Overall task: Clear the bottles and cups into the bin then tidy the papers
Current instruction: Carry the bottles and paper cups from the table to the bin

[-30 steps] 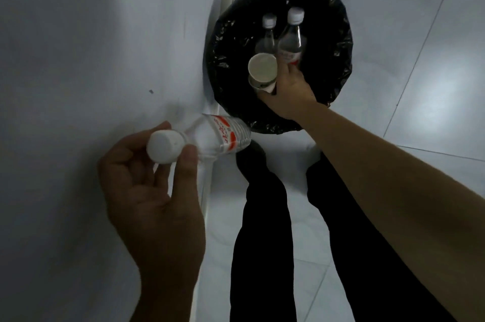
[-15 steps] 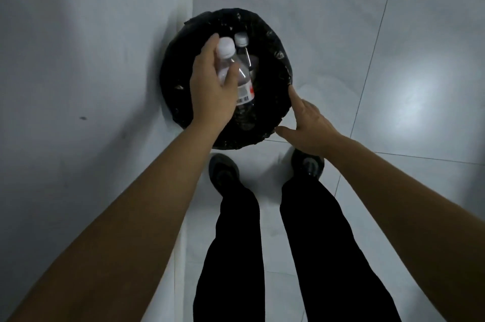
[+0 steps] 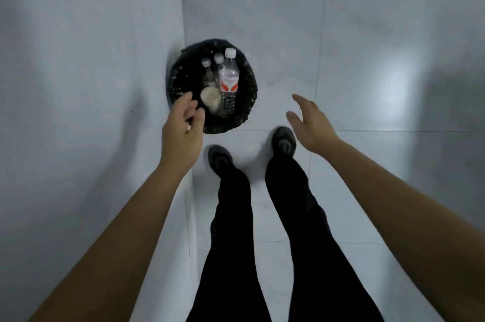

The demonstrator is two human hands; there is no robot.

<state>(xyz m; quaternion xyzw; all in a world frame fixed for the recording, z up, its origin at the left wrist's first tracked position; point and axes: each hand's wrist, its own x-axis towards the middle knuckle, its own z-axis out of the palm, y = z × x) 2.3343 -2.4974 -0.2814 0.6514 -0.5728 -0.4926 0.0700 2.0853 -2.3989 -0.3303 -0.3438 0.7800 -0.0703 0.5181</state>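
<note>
Inside the round black-lined bin [image 3: 236,122] stand clear white-capped plastic bottles [image 3: 228,80] and a pale paper cup [image 3: 210,97], probably light, crushable and best gripped at the neck; left hand [image 3: 181,130] and right hand [image 3: 312,125] hover empty, fingers loose.

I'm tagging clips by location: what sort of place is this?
Likely an indoor room corner, perhaps an office: glossy tiled floor, plain white wall, and a black-lined bin holding bottles and a cup.
</note>
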